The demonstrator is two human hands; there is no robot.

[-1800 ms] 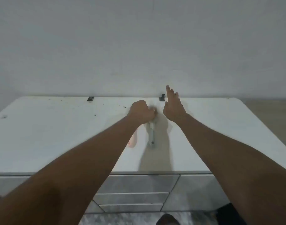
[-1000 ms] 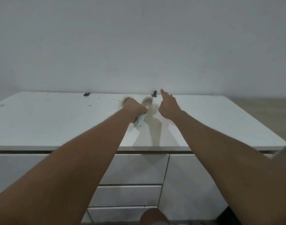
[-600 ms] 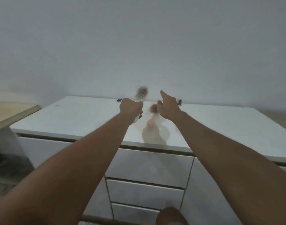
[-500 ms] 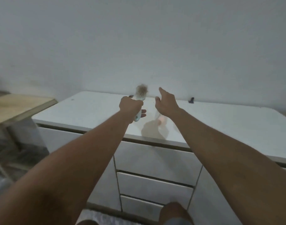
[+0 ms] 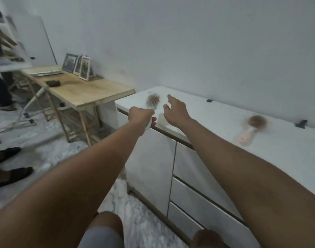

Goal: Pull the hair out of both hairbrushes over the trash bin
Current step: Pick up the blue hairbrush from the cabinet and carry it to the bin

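We see a white cabinet (image 5: 287, 154) on the right side of the frame, under a plain pale grey wall (image 5: 189, 42). The hairbrush (image 5: 152, 102) near the middle is white, with a brown clump of hair on top. The other hairbrush (image 5: 249, 130), at the right, has a pale pink handle and brown hair. The table (image 5: 85, 92) at the left is light yellow wood. The floor (image 5: 45, 140) at the lower left is white with grey marble swirls. The sandals (image 5: 13, 176) at the far left are black.

Both forearms (image 5: 85, 172) are bare to the frame edge, no sleeves, watch or rings on the hands (image 5: 176, 111). At six o'clock, grey shorts (image 5: 101, 237) cover a thigh above bare knees (image 5: 207, 238).
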